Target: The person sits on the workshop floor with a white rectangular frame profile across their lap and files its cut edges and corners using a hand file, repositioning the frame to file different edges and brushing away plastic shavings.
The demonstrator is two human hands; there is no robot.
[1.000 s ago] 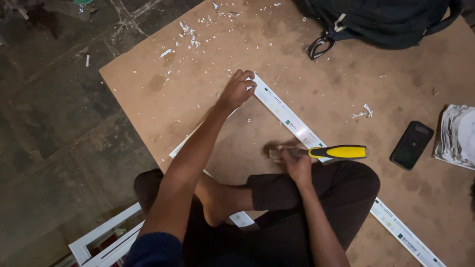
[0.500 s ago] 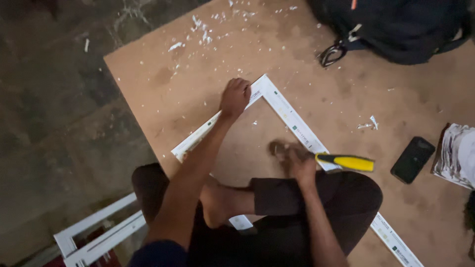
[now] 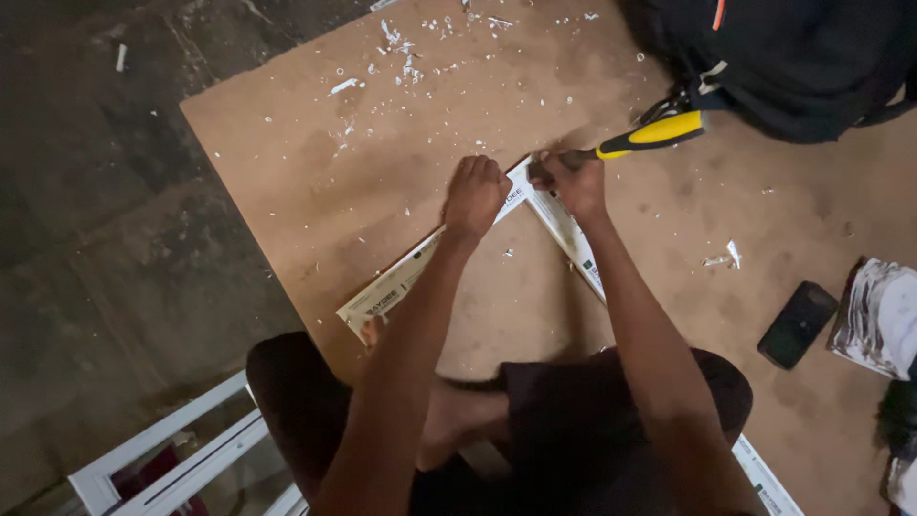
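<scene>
White frame strips meet in a corner right under both hands. The left hand is a closed fist pressed on the strip just left of the joint. The right hand is clamped on a tool with a yellow and black handle that sticks out to its right; the working end is hidden under the fingers at the joint. The hands sit almost touching, so a slip of the tool could drive it into the left knuckles or gouge the strip, and a shifting joint could open the mitre. Right of the tool lies a black bag; nearer the right elbow, a phone lies on the board, which is scattered with white chips.
</scene>
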